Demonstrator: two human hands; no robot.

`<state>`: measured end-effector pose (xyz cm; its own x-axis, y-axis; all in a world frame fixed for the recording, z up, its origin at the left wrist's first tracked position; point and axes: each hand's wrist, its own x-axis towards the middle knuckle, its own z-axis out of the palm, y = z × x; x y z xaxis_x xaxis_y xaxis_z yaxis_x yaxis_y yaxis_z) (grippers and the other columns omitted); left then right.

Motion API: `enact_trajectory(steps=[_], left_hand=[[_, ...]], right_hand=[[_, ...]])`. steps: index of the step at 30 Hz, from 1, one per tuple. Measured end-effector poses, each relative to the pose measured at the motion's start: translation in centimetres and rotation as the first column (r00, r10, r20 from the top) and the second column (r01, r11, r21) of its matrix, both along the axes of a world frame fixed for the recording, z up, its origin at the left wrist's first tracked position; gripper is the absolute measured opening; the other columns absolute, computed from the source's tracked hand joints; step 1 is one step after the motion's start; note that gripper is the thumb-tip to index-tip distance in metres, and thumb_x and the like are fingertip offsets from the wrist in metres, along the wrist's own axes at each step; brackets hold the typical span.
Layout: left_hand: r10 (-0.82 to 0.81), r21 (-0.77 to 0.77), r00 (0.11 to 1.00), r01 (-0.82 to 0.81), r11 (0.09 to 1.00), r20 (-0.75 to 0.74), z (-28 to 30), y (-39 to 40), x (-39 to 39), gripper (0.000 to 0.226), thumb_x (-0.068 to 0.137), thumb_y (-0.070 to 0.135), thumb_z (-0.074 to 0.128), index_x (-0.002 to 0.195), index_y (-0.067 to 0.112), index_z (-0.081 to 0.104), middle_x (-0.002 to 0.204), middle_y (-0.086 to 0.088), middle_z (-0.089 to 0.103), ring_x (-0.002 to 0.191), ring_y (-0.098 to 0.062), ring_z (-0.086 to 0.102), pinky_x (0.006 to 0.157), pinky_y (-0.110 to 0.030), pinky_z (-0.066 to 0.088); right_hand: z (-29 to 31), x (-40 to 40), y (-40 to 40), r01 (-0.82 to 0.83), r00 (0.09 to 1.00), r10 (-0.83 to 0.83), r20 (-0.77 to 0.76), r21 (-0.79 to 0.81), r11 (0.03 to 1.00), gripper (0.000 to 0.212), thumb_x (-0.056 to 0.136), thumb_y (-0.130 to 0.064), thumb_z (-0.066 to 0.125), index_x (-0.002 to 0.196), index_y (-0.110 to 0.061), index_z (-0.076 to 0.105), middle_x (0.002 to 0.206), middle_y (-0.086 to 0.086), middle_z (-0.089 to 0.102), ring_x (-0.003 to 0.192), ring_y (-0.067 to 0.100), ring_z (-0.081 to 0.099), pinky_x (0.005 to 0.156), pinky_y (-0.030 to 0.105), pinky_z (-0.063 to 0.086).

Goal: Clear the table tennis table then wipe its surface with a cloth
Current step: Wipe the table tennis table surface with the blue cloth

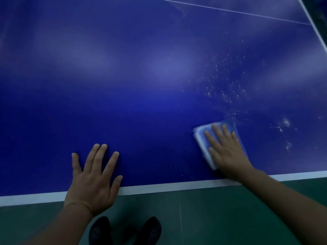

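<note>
Head view: folded cloth (201, 137) flat on the blue table tennis table (141, 103), near its front edge, right of centre. Long axis running from the white edge line (159, 187) up and away toward the far side, tilted slightly left. Pinned under the right hand (224, 149), palm down, fingers (218, 132) straight and together, pressing rather than clutching; nothing curled round the fabric. Pale corner of cloth poking out to the left of the fingers.

Scattered white specks (224, 85) just beyond and to the right of the cloth, reaching up the surface; a smaller smear (284, 123) further right. Probably the next stretch to wipe, so a push forward and rightward from the fingertips. Right hand far nearer that patch than the left.

Left hand (93, 175) well apart to the left, flat on the bare blue surface at the front edge, fingers spread and straight, holding nothing, likely bracing. No loose items in sight on the surface, so clearing appears done. Below the edge, green floor (212, 218) and dark shoes (123, 230).
</note>
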<state>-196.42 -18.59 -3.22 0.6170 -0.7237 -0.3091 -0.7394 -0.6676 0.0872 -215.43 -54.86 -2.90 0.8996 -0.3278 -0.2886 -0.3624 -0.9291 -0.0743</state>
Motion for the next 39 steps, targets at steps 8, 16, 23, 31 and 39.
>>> enact_trajectory(steps=[8, 16, 23, 31, 39], left_hand=[[-0.01, -0.033, 1.0, 0.011, 0.999, 0.022, -0.4, 0.1, 0.0, 0.076, 0.1, 0.055, 0.011, 0.14, 0.005, 0.052, 0.15, -0.028, 0.038, 0.142, -0.042, 0.03, 0.107, -0.078, 0.016], [-0.019, -0.104, 0.998, 0.025, 0.994, 0.064, -0.9, 0.5, -0.1, 0.073, 0.1, 0.054, 0.013, 0.142, 0.007, 0.051, 0.151, -0.026, 0.038, 0.143, -0.04, 0.029, 0.108, -0.076, 0.014], [0.011, -0.225, 1.0, -0.006, 0.974, 0.02, -0.7, 0.8, 0.0, 0.066, 0.093, 0.045, 0.033, 0.142, 0.003, 0.049, 0.153, -0.02, 0.038, 0.147, -0.035, 0.027, 0.115, -0.07, 0.01], [0.169, -0.553, 0.959, -0.27, 0.788, -0.227, 1.2, 3.0, 0.9, 0.055, 0.092, 0.036, 0.038, 0.136, 0.005, 0.052, 0.145, -0.012, 0.045, 0.141, -0.027, 0.034, 0.119, -0.061, 0.018], [0.294, -0.364, 0.954, -0.295, 0.884, -0.058, 0.3, 6.8, 3.2, 0.054, 0.093, 0.036, 0.036, 0.127, -0.001, 0.056, 0.134, -0.019, 0.047, 0.127, -0.039, 0.041, 0.111, -0.055, 0.033]], right_hand=[[-1.2, 8.8, 5.0, -0.184, 0.983, 0.183, 0.03, 0.021, 0.983, 0.063, 0.1, -0.061, 0.005, 0.158, -0.035, 0.002, 0.167, -0.002, -0.007, 0.153, 0.032, -0.008, 0.119, 0.061, -0.003], [-0.6, 13.4, -0.1, -0.036, 0.999, 0.035, 0.025, 0.037, 0.999, 0.055, 0.103, -0.057, 0.016, 0.151, -0.046, -0.011, 0.164, -0.008, -0.016, 0.152, 0.03, -0.015, 0.118, 0.06, -0.008], [-0.9, 7.8, 7.7, -0.508, 0.86, 0.506, 0.069, 0.023, 0.861, 0.056, 0.103, -0.061, 0.012, 0.156, -0.045, 0.008, 0.167, -0.008, 0.002, 0.153, 0.033, -0.007, 0.119, 0.058, -0.006], [-0.6, 16.3, 10.9, -0.143, 0.987, 0.142, 0.081, 0.012, 0.99, 0.056, 0.103, -0.055, 0.013, 0.156, -0.042, 0.002, 0.167, -0.006, -0.007, 0.152, 0.036, -0.012, 0.117, 0.063, -0.009], [-0.3, 5.9, 12.2, -0.734, 0.679, 0.73, 0.079, 0.043, 0.678, 0.057, 0.102, -0.061, 0.02, 0.155, -0.044, 0.009, 0.166, -0.008, 0.003, 0.152, 0.037, -0.002, 0.118, 0.059, -0.005]])
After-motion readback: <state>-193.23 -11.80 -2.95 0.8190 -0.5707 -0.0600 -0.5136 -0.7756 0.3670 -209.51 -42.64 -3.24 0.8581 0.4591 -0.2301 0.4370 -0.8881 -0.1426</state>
